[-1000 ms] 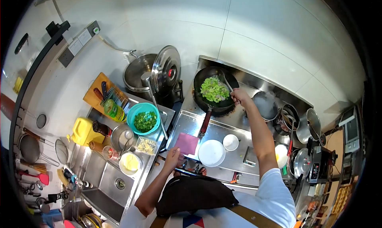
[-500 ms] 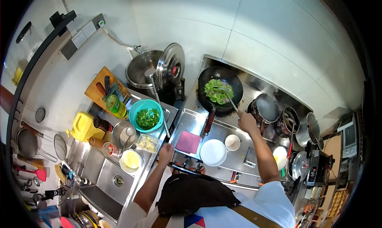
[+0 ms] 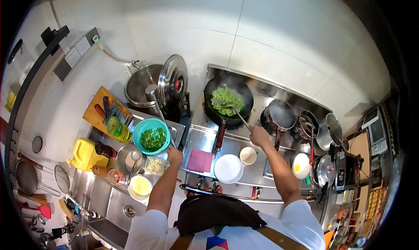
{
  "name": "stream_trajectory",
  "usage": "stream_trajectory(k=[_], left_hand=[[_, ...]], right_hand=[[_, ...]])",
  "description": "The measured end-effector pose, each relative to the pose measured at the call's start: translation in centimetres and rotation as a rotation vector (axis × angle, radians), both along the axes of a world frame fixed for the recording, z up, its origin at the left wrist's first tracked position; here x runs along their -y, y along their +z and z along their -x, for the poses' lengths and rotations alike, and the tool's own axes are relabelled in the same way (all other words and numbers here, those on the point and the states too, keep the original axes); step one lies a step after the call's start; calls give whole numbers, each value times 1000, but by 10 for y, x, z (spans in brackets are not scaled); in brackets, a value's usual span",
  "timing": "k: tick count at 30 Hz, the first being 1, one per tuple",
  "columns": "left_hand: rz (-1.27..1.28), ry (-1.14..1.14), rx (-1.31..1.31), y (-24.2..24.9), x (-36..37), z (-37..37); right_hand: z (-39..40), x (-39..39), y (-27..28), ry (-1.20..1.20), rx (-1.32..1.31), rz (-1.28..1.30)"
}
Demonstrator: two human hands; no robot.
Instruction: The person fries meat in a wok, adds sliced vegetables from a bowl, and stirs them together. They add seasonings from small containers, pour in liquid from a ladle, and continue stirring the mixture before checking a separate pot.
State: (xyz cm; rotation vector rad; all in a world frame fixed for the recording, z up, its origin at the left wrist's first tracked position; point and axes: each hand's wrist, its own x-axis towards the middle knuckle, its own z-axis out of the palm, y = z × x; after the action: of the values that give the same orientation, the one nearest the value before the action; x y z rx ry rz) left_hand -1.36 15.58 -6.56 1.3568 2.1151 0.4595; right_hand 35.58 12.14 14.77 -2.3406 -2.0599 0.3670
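My right hand [image 3: 260, 137] is wrapped round the handle of a long metal wok spatula [image 3: 242, 119]. Its head lies among chopped greens [image 3: 224, 97] inside a black wok [image 3: 247, 90], where steam rises. My left hand [image 3: 174, 155] has its fingertips by the lower right rim of a turquoise bowl [image 3: 136, 134] that contains chopped dark green leaves [image 3: 152, 139]. Just below it stands a clear tub [image 3: 163, 171] of pale chopped bits. I cannot make out whether the left fingers touch either one.
Right of the wok stand a steaming pot [image 3: 281, 114] and more pans. A white bowl [image 3: 228, 169], a small cup [image 3: 248, 155] and a pink cloth [image 3: 200, 160] lie along the front. A tall stockpot [image 3: 142, 86] with its lid tilted stands behind left. The sink [image 3: 109, 202] is front left.
My left hand has moved up from the counter edge to beside the turquoise bowl. The right hand keeps the spatula in the greens. The whole view has shifted slightly.
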Motion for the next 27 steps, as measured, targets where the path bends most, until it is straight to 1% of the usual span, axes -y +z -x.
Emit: stream_trajectory(k=[1, 2, 3, 5, 6, 9, 10, 11, 12, 13, 15, 16, 18, 19, 20, 22, 23, 25, 27], left_hand=[[5, 13, 28, -3, -3, -1], [-123, -32, -82, -7, -5, -5], [-122, -35, -83, -5, -9, -8], [-95, 130, 515, 3, -21, -19], [-95, 125, 515, 3, -27, -21], [-8, 478, 980, 8, -58, -26], [-51, 465, 1002, 28, -58, -24], [-53, 466, 1004, 48, -58, -20], [-133, 511, 1006, 67, -60, -17], [-212, 553, 1005, 72, -64, -15], [-202, 522, 1046, 76, -72, -1], [-206, 498, 1094, 79, -83, 5], [-211, 502, 1047, 84, -108, 19], [-197, 500, 998, 86, -119, 29], [-210, 511, 990, 88, -131, 40], [-158, 439, 1080, 93, -155, 58], [-164, 441, 1077, 94, -167, 68], [-80, 415, 1258, 99, -187, 86], [-72, 382, 1231, 113, -193, 95]], right_hand=[[0, -4, 2, 6, 6, -9], [3, -5, 1, -5, -20, -65], [4, -4, -3, -23, -48, -119], [6, -19, -26, 2, -50, -103], [8, -25, -27, 38, -47, -101], [6, -22, -18, 20, -58, -82], [7, -15, -7, 29, -40, -59], [10, -8, -8, 31, -39, -61], [11, -1, -11, -9, -10, -55], [11, 5, -14, -51, 18, -47], [13, 10, -25, -69, -33, -8], [9, 12, -29, -75, -108, -70], [5, 17, -35, -93, -284, -186], [6, 23, -34, -76, -295, -185], [5, 29, -32, -111, -337, -186], [8, 37, -31, -140, -383, -188], [8, 41, -33, -173, -421, -209], [6, 47, -37, -209, -460, -236], [3, 49, -45, -163, -415, -292]])
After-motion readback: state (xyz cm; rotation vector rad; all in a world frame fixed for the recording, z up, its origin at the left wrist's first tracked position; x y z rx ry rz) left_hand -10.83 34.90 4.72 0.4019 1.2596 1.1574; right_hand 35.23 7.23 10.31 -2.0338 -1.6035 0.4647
